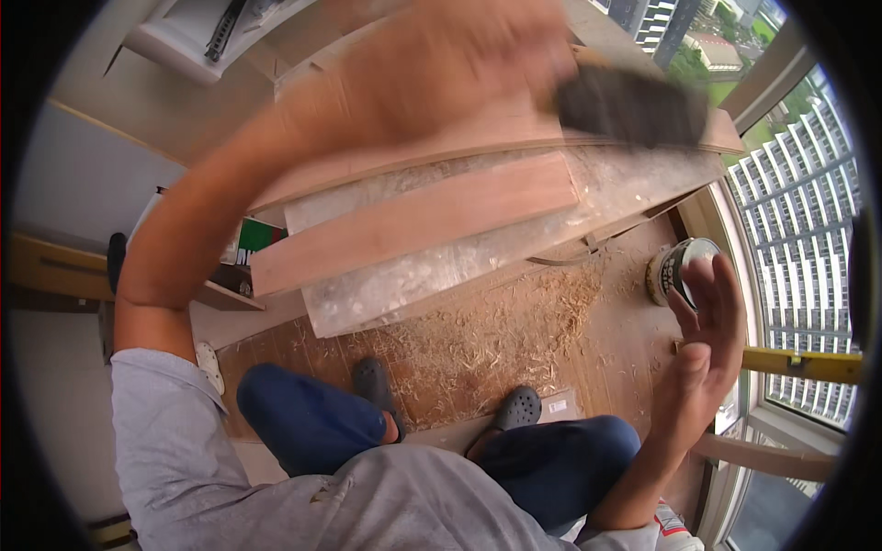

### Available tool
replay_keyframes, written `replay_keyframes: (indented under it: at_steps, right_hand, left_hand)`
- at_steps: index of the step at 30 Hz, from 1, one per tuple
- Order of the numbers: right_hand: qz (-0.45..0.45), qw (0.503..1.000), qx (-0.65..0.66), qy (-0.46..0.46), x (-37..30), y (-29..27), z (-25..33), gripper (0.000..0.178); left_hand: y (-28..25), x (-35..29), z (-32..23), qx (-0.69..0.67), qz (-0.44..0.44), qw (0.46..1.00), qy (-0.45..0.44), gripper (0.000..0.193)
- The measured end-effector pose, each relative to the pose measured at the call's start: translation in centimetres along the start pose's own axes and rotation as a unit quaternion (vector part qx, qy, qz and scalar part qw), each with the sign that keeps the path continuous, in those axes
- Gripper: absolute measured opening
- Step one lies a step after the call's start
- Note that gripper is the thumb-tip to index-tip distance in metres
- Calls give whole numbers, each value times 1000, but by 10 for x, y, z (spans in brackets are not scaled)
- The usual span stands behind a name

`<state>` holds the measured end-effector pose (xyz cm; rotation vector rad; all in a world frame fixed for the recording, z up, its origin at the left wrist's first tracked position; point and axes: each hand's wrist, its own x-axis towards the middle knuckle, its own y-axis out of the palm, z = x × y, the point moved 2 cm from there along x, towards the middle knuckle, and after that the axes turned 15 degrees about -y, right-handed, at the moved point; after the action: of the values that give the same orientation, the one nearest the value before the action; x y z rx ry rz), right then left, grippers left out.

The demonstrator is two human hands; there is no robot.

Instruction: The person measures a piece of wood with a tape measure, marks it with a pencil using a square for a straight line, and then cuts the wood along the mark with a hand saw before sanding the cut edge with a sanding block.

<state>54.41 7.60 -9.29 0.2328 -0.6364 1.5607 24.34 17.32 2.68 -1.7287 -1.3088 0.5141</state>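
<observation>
My left hand [496, 55], smeared by motion, is raised over the far side of the workbench. It grips a tool with a dark, blocky head [634, 107]; blur hides whether this is a brush or a mallet. Below it, a flat pinkish-brown wooden board [423, 220] lies slantwise on the scuffed grey bench top [386, 286]. Beyond that board is a longer curved wooden piece [367, 165], partly covered by my left arm. My right hand [703, 354] is held up at the right, palm inward, fingers apart with nothing in them.
Wood shavings [487, 354] litter the floor between the bench and my feet. A round can [675, 271] stands by the window at the right. Near my right wrist is a yellow spirit level [799, 364]. A white shelf-like unit [188, 41] sits at the far left.
</observation>
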Motion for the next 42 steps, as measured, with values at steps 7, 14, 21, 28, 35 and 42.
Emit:
replay_keyframes:
  at_steps: [7,14,21,28,35,42]
  right_hand:
    - [-20,881,449,147,-5,-9,-11,44]
    - [-135,947,256,137,-5,-31,-15,27]
    - [-157,872,418,202,-14,-41,-36,28]
    - [-156,859,457,168,-30,-38,-20,25]
    - [-117,907,402,45,-58,14,70,16]
    - [-133,963,155,-176,-88,120,117,13]
  left_hand:
    - [73,-64,-58,-65,136,988,-27,37]
    - [87,-69,-13,294,-93,931,-195,79]
    - [31,-79,-33,243,-57,952,-179,61]
    - [12,-199,-113,-276,-160,915,-246,53]
    - [102,-276,-85,-440,-189,855,-199,41]
    - [142,-310,-27,-397,-293,831,-255,34]
